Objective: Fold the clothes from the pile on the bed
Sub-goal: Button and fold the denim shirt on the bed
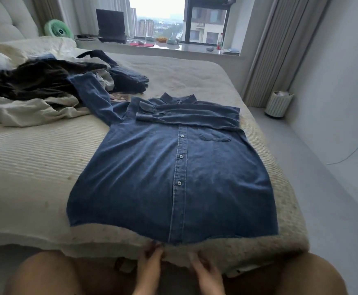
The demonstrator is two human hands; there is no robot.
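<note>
Reaching forward from the bottom of the view, your left hand (150, 260) points its fingers (152, 249) up to the lower hem of the denim shirt (173, 171), at the button placket. They touch or pinch the hem there, but the picture is blurred and I cannot tell if they really grip it. Your right hand (205, 271) is just beside it, a little lower, over the edge of the bed (35, 156); its fingers look relaxed and hold nothing.

The shirt lies flat and face up on the bed, buttoned, collar away from you. Its right-side sleeve is folded across the chest, and the other sleeve stretches toward the pile of clothes (46, 86), which lies on the far left of the bed, well apart from both hands.
</note>
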